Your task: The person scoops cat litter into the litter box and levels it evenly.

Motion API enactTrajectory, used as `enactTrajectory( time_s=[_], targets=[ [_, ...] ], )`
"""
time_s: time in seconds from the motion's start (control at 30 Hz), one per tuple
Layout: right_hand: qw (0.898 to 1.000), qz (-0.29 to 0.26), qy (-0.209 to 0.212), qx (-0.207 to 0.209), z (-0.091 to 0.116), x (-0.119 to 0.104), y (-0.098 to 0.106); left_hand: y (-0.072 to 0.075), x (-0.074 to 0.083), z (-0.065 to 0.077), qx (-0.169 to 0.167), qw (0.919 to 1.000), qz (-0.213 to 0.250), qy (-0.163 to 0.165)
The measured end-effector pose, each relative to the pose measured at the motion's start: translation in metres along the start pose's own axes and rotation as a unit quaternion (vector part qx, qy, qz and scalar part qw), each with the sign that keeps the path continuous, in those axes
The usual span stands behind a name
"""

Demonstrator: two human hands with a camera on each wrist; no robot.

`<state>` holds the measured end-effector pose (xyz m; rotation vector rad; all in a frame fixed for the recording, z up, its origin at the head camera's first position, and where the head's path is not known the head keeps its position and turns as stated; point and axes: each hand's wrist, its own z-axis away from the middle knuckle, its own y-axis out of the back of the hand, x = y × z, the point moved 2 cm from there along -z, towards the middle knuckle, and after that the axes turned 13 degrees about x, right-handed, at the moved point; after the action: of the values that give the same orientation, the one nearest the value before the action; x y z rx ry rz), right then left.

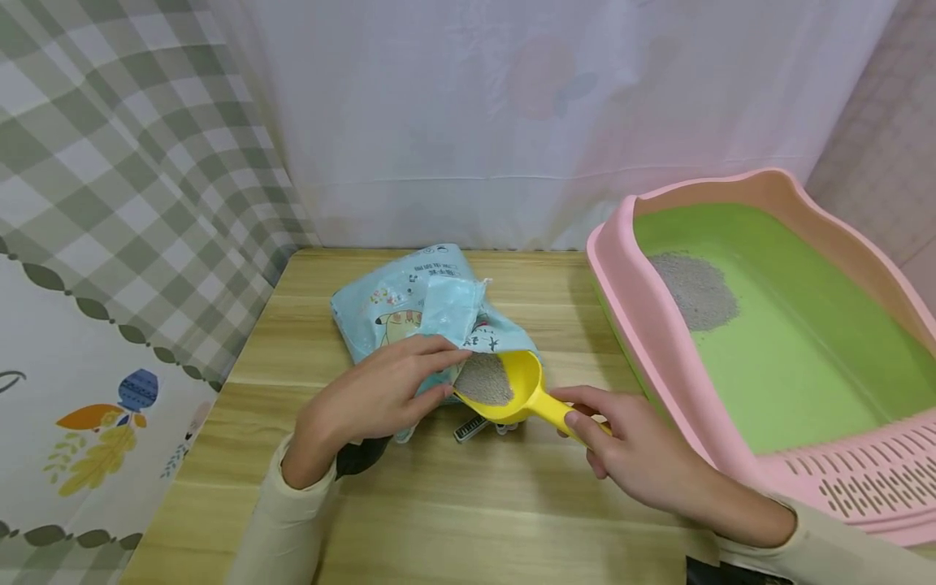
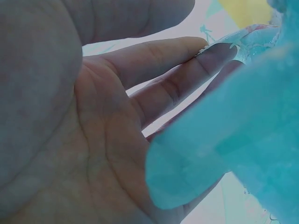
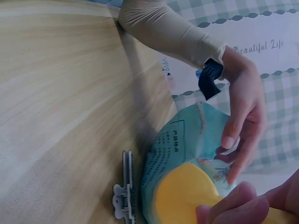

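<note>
A blue bag [image 1: 387, 284] with printed lettering lies on the table, its mouth turned toward the right. My left hand [image 1: 383, 386] holds the bag's edge at the mouth, with fingers on top and the thumb lower. In the left wrist view the fingertips [image 2: 219, 53] reach the blue plastic [image 2: 243, 130]. My right hand [image 1: 636, 443] grips the handle of a yellow scoop [image 1: 525, 382]. Grey granular litter [image 1: 484, 380] sits in the scoop, whose bowl is at the bag's mouth and partly covered by the plastic.
A pink and green litter box [image 1: 651, 349] stands at the right, with a patch of grey litter [image 1: 695, 288] on its green floor. A clip [image 3: 124, 196] lies on the wooden table [image 1: 453, 520] beside the bag. Curtains [image 1: 453, 122] hang behind and at the left.
</note>
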<state>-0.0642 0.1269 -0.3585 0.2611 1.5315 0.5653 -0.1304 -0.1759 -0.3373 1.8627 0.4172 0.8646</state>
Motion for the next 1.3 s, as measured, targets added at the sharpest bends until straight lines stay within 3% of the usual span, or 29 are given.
enactTrajectory(
  time_s=[0.47,0.87,1.3],
  targets=[
    [0.999,0.035,0.014,0.011,0.022,0.001,0.022,0.001,-0.002,0.0,0.003,1.0,-0.002,-0.001],
    [0.997,-0.073,-0.014,-0.004,0.029,0.023,0.027,-0.001,-0.002,0.0,-0.001,1.0,0.001,0.008],
    [0.993,-0.12,0.0,0.006,0.036,0.037,0.026,0.0,-0.002,-0.001,-0.002,1.0,0.003,0.008]
  ],
)
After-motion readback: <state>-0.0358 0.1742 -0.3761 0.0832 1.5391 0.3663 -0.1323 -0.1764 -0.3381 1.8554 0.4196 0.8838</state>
